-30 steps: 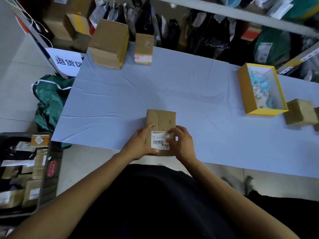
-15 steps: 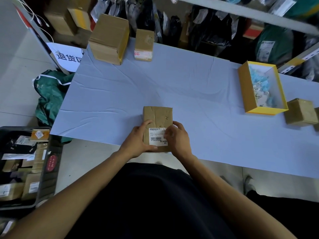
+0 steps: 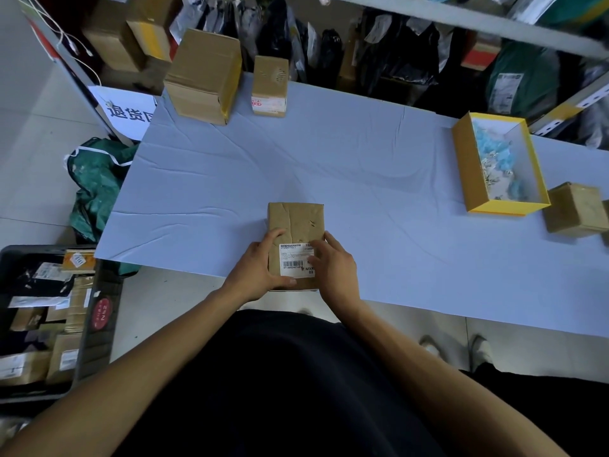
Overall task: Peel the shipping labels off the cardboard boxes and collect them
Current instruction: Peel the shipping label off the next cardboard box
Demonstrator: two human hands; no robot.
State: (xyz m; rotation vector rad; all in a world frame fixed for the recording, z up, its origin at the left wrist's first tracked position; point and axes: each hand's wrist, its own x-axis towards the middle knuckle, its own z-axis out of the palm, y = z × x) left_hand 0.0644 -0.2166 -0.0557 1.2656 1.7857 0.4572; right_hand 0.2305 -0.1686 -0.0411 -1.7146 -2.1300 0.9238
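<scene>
A small flat cardboard box (image 3: 295, 222) lies at the near edge of the table (image 3: 362, 179), which is covered in a pale cloth. A white shipping label (image 3: 293, 260) with a barcode is stuck on the box's near half. My left hand (image 3: 257, 270) grips the box's left side, thumb under its near edge. My right hand (image 3: 334, 263) rests on the box's right side, with fingertips on the label's right edge.
A large box (image 3: 204, 75) and a small labelled box (image 3: 269, 85) stand at the far left. A yellow open box (image 3: 494, 163) holding blue and white scraps sits right, with another small box (image 3: 576, 207) beside it. A dark crate (image 3: 49, 321) of parcels is on the floor, left.
The box has been pulled a little nearer to the table edge, both hands staying on it. My right fingertips have shifted onto the label's right edge.
</scene>
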